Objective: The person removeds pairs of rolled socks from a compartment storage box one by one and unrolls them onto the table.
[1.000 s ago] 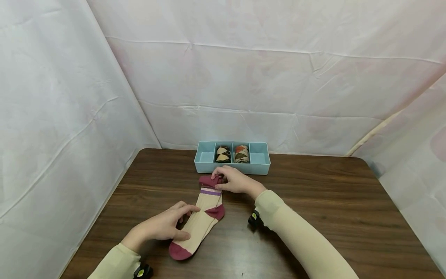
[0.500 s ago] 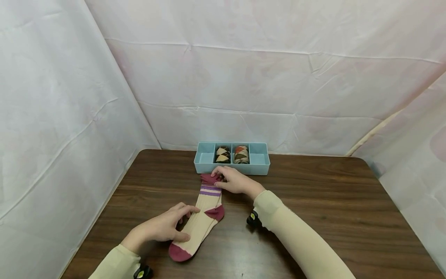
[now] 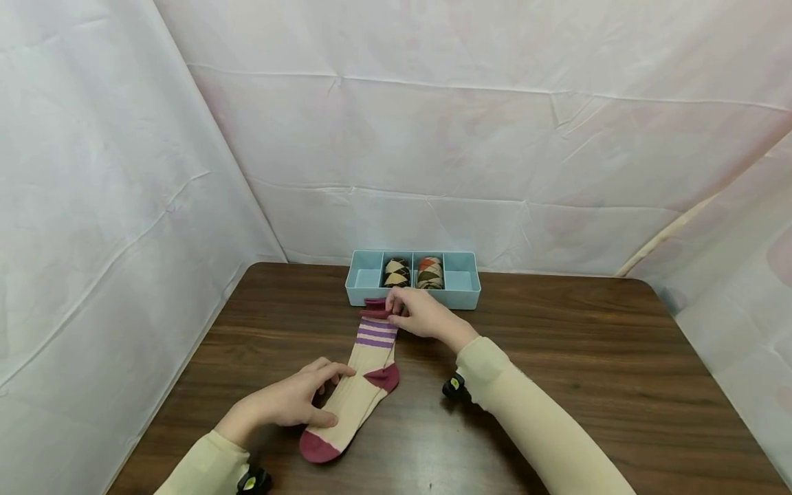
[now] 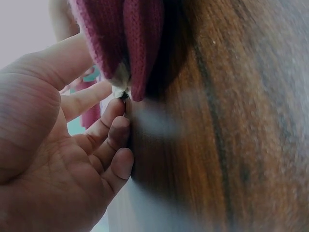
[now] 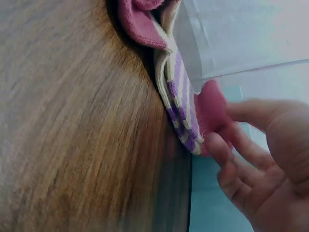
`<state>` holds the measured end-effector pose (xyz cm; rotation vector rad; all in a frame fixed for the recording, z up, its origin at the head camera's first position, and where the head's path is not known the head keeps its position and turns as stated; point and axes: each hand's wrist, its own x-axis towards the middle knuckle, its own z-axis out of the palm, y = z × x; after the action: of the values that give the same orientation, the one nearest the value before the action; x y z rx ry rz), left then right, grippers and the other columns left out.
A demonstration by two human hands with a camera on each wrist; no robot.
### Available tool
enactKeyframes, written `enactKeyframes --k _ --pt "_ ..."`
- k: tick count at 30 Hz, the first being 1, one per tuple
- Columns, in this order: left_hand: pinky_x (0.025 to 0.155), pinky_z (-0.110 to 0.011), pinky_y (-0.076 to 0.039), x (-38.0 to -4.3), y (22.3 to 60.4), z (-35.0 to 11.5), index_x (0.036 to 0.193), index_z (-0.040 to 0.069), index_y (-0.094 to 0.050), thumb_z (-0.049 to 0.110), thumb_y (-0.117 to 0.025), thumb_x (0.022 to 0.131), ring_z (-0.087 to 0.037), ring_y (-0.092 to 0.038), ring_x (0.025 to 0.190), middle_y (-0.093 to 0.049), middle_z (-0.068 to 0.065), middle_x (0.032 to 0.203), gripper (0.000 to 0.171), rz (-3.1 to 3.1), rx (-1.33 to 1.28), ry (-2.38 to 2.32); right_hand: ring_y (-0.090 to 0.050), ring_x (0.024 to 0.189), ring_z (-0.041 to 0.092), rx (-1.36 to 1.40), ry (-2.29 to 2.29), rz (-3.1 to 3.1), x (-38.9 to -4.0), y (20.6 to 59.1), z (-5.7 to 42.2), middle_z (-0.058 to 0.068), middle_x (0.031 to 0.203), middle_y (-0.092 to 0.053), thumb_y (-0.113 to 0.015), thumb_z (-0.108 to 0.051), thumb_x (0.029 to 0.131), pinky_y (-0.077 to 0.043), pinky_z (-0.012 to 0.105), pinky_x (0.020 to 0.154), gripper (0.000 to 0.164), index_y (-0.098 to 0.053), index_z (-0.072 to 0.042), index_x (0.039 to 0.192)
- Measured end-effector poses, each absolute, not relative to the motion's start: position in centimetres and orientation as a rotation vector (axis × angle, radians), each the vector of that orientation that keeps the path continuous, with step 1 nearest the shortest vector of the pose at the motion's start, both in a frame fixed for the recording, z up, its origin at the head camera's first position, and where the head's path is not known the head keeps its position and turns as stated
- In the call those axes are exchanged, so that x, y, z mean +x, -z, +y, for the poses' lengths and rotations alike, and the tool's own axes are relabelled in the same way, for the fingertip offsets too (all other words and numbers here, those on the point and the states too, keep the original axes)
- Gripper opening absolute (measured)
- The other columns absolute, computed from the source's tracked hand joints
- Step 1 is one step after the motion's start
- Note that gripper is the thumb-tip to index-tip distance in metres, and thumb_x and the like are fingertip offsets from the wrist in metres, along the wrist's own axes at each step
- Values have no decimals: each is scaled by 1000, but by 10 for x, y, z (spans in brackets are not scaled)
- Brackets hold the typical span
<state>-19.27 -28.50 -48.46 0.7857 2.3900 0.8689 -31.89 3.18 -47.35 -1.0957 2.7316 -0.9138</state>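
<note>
A pair of cream socks (image 3: 357, 385) with maroon toes, heels and cuffs lies stacked on the table, toes toward me. Purple stripes (image 3: 376, 333) run below the cuff. My left hand (image 3: 293, 395) rests on the foot part, thumb near the toe and index finger farther up, its other fingers loosely bent beside the socks. At the far end, my right hand (image 3: 421, 313) pinches the maroon cuff (image 5: 212, 108) between thumb and fingers. In the right wrist view the cuff stands up from the striped edge. Maroon sock fabric (image 4: 118, 43) fills the top of the left wrist view.
Just beyond the cuff stands a light blue divided box (image 3: 371, 297). Its two middle compartments hold a rolled black-and-cream argyle sock bundle (image 3: 397, 273) and an orange, green and beige one (image 3: 430, 273). White cloth (image 3: 396, 158) hangs behind the wooden table (image 3: 557, 385).
My right hand has shifted slightly away and to the right. The maroon cuff it holds has moved up toward the box, uncovering more purple stripes. My left hand stays in place.
</note>
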Motion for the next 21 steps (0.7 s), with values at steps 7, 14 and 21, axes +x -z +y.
enactKeyframes --k 7,14,21 --pt "86 -34 -47 -193 482 -284 155 26 -54 30 -88 93 -20 -51 106 -52 -1 123 70 2392 782 -866 -62 90 16 -1115 854 2683 -314 477 31 3 104 -68 -80 -14 102 -54 31 83 20 -76 -12 121" --pt "86 -33 -46 -193 483 -284 155 25 -54 30 -88 94 -19 -50 105 -51 -1 122 70 2393 787 -876 -60 76 7 -1077 897 2639 -313 475 30 -8 82 -67 -88 -14 94 -52 28 73 18 -71 -17 94" --pt "87 -34 -46 -192 483 -284 155 28 -54 32 -88 93 -20 -50 106 -51 0 123 71 2391 779 -873 -69 90 9 -1125 871 2622 -312 474 33 -3 105 -80 -78 -13 102 -58 30 84 16 -82 -12 117"
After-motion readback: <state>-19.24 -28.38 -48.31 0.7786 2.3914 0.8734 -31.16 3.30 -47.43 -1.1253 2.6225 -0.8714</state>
